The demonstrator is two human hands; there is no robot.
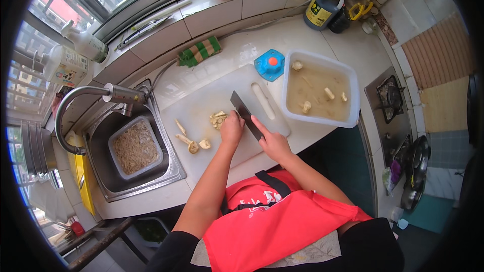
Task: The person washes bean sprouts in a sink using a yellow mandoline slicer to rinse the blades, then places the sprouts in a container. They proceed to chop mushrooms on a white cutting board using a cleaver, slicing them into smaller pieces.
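Note:
My right hand [276, 144] grips a cleaver [245, 114], its index finger laid along the blade. The blade stands on edge over a white plastic cutting board [211, 98]. Close to the blade's left face, my left hand [232, 127] is curled down at the board; whatever lies under its fingers is hidden. A small heap of cut pale mushroom pieces [218, 119] touches or nearly touches that hand. Farther left on the board lie a whole mushroom [192, 146], a short chunk [205, 143] and a thin strip [180, 125].
Right of the board, a plastic tub [321, 118] holds cloudy water with several mushroom pieces. A blue object with an orange centre [269, 64] sits beside it. The steel sink [99, 158] contains a tub of pale shreds [136, 147] under a faucet [121, 93]. A gas stove [382, 109] is far right.

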